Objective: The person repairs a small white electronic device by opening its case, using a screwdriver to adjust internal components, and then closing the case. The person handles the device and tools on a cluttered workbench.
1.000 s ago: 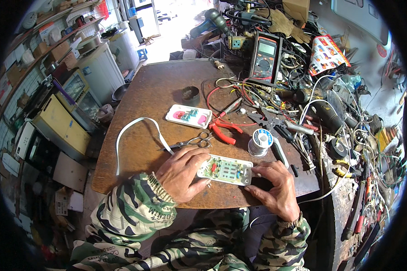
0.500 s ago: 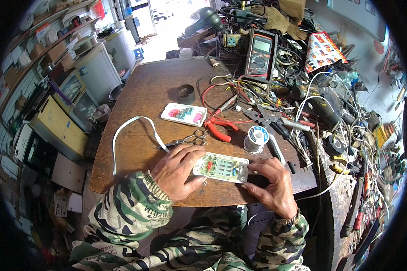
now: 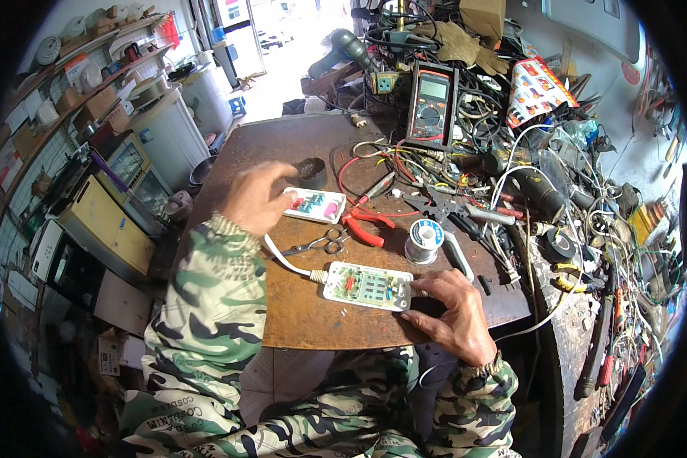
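Note:
An open white plastic case [image 3: 368, 307] with a green circuit board [image 3: 369, 285] inside lies near the table's front edge. My right hand [image 3: 459, 314] grips its right end between thumb and fingers. A flat white cable [image 3: 286, 263] enters its left end through a ribbed sleeve. Farther left, my left hand [image 3: 258, 197], slightly blurred, hovers at the left end of a shallow white cover [image 3: 313, 216]; its thumb and fingers are apart. In that cover sit small green and red parts [image 3: 311, 203] and a pink patch. Tiny pale bits lie just in front of the case.
Scissors [image 3: 324, 243], red-handled pliers [image 3: 368, 230], a solder spool [image 3: 423, 248] and a dark ring-shaped cup [image 3: 311, 172] stand close around on the wooden table [image 3: 298, 324]. A multimeter [image 3: 433, 107] leans at the back. Tangled wires and tools fill the right side.
My left hand has left the case's left end and moved up and left to the white cover, uncovering the cable's ribbed sleeve. My right hand keeps its grip on the case.

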Demonstrator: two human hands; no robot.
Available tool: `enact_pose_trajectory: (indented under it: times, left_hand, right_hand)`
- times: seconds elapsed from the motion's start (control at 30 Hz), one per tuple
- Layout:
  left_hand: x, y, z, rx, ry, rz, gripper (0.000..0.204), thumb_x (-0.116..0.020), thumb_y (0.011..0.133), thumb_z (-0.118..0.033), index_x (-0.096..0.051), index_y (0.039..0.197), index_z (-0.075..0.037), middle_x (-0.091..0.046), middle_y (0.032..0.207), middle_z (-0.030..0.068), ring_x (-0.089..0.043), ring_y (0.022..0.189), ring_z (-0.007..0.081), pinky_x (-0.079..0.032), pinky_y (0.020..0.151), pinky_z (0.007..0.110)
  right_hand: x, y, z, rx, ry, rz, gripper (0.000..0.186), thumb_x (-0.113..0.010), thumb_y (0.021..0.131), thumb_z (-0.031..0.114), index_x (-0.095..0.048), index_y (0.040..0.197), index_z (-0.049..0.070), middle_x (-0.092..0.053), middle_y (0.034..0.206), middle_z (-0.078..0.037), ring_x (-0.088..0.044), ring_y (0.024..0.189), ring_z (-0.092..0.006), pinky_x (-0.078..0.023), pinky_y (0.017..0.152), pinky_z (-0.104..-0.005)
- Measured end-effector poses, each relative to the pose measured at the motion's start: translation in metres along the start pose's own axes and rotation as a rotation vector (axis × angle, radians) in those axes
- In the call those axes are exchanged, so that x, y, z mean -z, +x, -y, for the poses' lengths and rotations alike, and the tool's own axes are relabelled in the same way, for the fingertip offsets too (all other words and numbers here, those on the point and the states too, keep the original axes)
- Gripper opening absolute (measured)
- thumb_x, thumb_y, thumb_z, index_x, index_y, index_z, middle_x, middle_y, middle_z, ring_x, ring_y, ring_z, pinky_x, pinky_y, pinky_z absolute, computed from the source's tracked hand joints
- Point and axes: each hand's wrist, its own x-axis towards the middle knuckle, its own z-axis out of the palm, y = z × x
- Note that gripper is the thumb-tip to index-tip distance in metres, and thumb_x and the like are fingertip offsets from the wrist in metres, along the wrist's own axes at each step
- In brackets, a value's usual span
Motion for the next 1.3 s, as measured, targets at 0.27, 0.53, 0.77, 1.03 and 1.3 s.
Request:
enact_pose_trajectory:
  times: [0.27,0.53,0.77,1.03,1.3]
  left_hand:
    - [-0.021,0.001,0.03,0.029,-0.006,0.242,0.072,-0.083,0.083,-0.022,-0.057,0.145,0.001,-0.064,0.138,0.026,-0.061,0.131,0.0405,-0.047,0.114,0.047]
    - [-0.043,0.007,0.04,-0.089,0.002,0.191,0.075,-0.081,0.078,-0.016,-0.056,0.146,0.0,-0.062,0.141,0.025,-0.061,0.133,0.04,-0.047,0.115,0.047]
    - [-0.041,0.008,0.041,-0.051,-0.02,0.166,0.073,-0.085,0.072,-0.016,-0.06,0.14,0.0,-0.063,0.132,0.0225,-0.063,0.128,0.0393,-0.05,0.111,0.046]
    - [-0.032,0.003,0.023,-0.124,0.001,0.109,0.067,-0.087,0.07,-0.012,-0.064,0.133,-0.003,-0.058,0.126,0.0189,-0.064,0.121,0.0378,-0.053,0.105,0.044]
    - [-0.028,-0.005,-0.001,-0.264,-0.04,-0.078,0.062,-0.091,0.072,-0.017,-0.062,0.126,-0.004,-0.065,0.121,0.019,-0.068,0.114,0.0378,-0.057,0.097,0.045]
  right_hand:
    - [-0.001,-0.001,0.004,-0.032,0.038,-0.015,0.044,-0.093,0.075,0.015,-0.077,0.111,-0.002,-0.074,0.109,-0.016,-0.068,0.101,-0.0364,-0.054,0.089,-0.0435]
    - [0.001,-0.002,0.005,-0.078,0.021,0.0,0.044,-0.093,0.074,0.014,-0.077,0.112,-0.001,-0.074,0.11,-0.017,-0.068,0.105,-0.0353,-0.054,0.091,-0.0435]
    - [-0.001,-0.001,0.005,-0.076,0.008,-0.01,0.047,-0.095,0.071,0.011,-0.077,0.112,-0.003,-0.074,0.111,-0.017,-0.069,0.105,-0.034,-0.055,0.091,-0.0426]
    - [0.0,-0.002,0.005,-0.104,0.007,0.002,0.046,-0.094,0.074,0.017,-0.078,0.113,-0.001,-0.074,0.112,-0.017,-0.069,0.107,-0.0358,-0.054,0.094,-0.0433]
    - [-0.001,-0.002,0.004,-0.112,0.004,0.009,0.046,-0.094,0.074,0.017,-0.078,0.113,-0.001,-0.074,0.112,-0.018,-0.068,0.106,-0.0357,-0.054,0.093,-0.0435]
